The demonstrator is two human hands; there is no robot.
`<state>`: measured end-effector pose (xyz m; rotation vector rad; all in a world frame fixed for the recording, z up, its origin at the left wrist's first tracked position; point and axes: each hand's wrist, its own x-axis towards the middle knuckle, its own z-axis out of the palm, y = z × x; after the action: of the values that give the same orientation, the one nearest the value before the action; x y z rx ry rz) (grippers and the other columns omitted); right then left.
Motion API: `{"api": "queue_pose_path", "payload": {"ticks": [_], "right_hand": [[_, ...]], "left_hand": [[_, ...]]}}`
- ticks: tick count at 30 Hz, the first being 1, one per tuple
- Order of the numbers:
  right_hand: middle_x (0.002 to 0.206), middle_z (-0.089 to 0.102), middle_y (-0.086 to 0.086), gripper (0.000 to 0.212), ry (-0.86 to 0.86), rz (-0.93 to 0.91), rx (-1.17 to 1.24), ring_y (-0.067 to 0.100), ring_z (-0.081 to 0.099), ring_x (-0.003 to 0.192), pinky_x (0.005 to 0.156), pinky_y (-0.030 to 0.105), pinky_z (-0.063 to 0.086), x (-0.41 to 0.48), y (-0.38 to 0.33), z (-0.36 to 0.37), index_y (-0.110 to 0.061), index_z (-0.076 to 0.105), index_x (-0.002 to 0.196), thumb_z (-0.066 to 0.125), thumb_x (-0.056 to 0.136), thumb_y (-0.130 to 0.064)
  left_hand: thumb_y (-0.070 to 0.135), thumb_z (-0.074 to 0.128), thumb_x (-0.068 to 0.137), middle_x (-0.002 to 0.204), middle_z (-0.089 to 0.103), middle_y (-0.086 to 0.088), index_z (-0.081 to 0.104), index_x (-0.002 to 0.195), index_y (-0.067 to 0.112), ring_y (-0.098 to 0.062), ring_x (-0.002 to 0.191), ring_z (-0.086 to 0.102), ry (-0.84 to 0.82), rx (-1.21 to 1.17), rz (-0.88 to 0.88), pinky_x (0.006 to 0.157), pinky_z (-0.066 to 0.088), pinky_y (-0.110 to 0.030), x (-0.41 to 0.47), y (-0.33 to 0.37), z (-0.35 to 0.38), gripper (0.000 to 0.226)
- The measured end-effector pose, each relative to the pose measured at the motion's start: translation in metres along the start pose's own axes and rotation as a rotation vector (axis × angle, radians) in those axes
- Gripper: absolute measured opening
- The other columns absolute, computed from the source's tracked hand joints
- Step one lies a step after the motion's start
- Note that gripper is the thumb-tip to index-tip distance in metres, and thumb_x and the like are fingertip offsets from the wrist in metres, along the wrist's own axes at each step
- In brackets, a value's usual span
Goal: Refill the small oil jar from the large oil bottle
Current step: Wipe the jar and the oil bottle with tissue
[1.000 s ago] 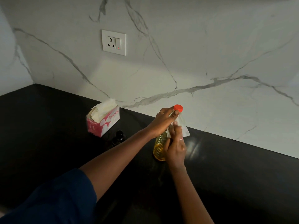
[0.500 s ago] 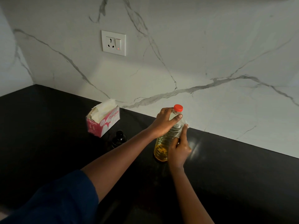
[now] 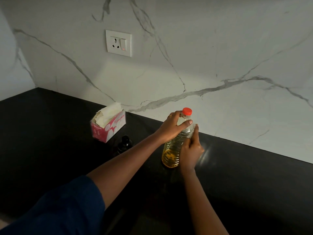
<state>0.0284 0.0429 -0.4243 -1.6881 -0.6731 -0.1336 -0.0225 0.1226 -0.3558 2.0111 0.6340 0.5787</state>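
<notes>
Bottle gripped by left hand and right hand.

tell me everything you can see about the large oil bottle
The large oil bottle is clear ribbed plastic with a red cap on, yellow oil filling roughly its lower half. It stands on the black counter near the marble wall. The left hand grips its shoulder below the cap; the right hand holds its right side.

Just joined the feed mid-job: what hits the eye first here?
The large oil bottle, red cap on, stands upright on the black counter. The left hand grips its shoulder and the right hand lies against its side. Left of it sits a pink tissue box, with a small dark jar just in front.
</notes>
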Motion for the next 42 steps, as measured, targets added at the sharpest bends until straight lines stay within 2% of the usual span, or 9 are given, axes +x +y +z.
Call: {"api": "queue_pose_path", "payload": {"ticks": [5,9,12,16,23,26,32,38,42], "right_hand": [[0.071,0.060,0.002,0.054,-0.034,0.073,0.026,0.002,0.047,0.049,0.052,0.012,0.046,-0.026,0.006,0.006,-0.009,0.036,0.142,0.044,0.091,0.005],[0.083,0.058,-0.002,0.056,0.025,0.052,0.071,0.002,0.053,0.061,0.059,0.002,0.043,-0.040,-0.006,0.012,-0.002,0.030,0.141,0.044,0.089,0.010],[0.083,0.057,0.001,0.058,0.061,0.054,0.087,0.012,0.055,0.065,0.062,0.015,0.044,-0.033,-0.010,0.015,-0.001,0.028,0.142,0.043,0.088,0.012],[0.084,0.063,0.005,0.059,0.008,0.114,0.096,0.014,0.057,0.066,0.066,0.025,0.051,-0.019,-0.006,0.011,-0.009,0.027,0.145,0.041,0.090,0.007],[0.086,0.066,0.013,0.054,-0.054,0.155,0.002,0.011,0.055,0.062,0.064,0.023,0.051,-0.038,0.006,0.009,-0.008,0.032,0.142,0.041,0.091,0.008],[0.084,0.061,0.003,0.055,0.002,0.137,0.060,0.013,0.056,0.064,0.063,0.019,0.047,-0.041,-0.005,0.010,-0.005,0.028,0.144,0.041,0.092,0.006],[0.087,0.060,0.007,0.057,-0.020,0.199,-0.012,0.014,0.055,0.071,0.068,0.024,0.047,-0.025,0.001,0.010,-0.002,0.017,0.146,0.038,0.094,0.004],[0.078,0.063,0.014,0.055,-0.047,0.233,-0.083,0.019,0.056,0.064,0.065,0.032,0.054,-0.047,0.009,0.008,-0.006,0.031,0.144,0.039,0.091,0.005],[0.096,0.068,0.022,0.050,-0.003,0.186,-0.044,0.027,0.064,0.075,0.073,0.035,0.055,-0.046,0.006,0.014,-0.006,0.039,0.140,0.041,0.091,0.005]], "left_hand": [[0.043,0.050,0.092,0.138,0.041,-0.009,0.037,0.135,0.017,-0.023,0.128,0.040,0.033,0.022,0.030,0.103,0.036,-0.038,0.001,-0.004,0.001,0.052],[0.042,0.049,0.092,0.135,0.042,-0.009,0.037,0.135,0.018,-0.022,0.125,0.043,0.045,0.030,0.040,0.100,0.038,-0.036,0.000,-0.004,0.003,0.050],[0.042,0.050,0.092,0.134,0.042,-0.009,0.036,0.135,0.017,-0.023,0.124,0.044,0.049,0.018,0.036,0.102,0.040,-0.039,-0.001,-0.004,0.003,0.051],[0.041,0.051,0.091,0.134,0.041,-0.011,0.036,0.136,0.017,-0.024,0.124,0.044,0.042,0.023,0.034,0.103,0.041,-0.040,0.001,-0.005,0.001,0.053],[0.040,0.051,0.092,0.134,0.041,-0.012,0.036,0.135,0.016,-0.023,0.124,0.043,0.068,0.033,0.055,0.098,0.038,-0.032,0.002,-0.006,0.003,0.052],[0.041,0.050,0.092,0.134,0.041,-0.012,0.036,0.135,0.017,-0.024,0.124,0.044,0.063,0.037,0.048,0.098,0.039,-0.033,0.001,-0.006,0.003,0.052],[0.041,0.051,0.092,0.136,0.039,-0.013,0.035,0.137,0.017,-0.025,0.125,0.043,0.056,0.039,0.039,0.099,0.038,-0.034,0.000,-0.005,0.002,0.053],[0.042,0.051,0.091,0.134,0.040,-0.011,0.034,0.136,0.019,-0.024,0.125,0.043,0.064,0.031,0.036,0.101,0.038,-0.036,0.004,-0.009,0.004,0.053],[0.041,0.052,0.091,0.133,0.041,-0.011,0.036,0.135,0.018,-0.024,0.123,0.044,0.065,0.020,0.036,0.102,0.039,-0.036,0.003,-0.009,0.003,0.053]]}}
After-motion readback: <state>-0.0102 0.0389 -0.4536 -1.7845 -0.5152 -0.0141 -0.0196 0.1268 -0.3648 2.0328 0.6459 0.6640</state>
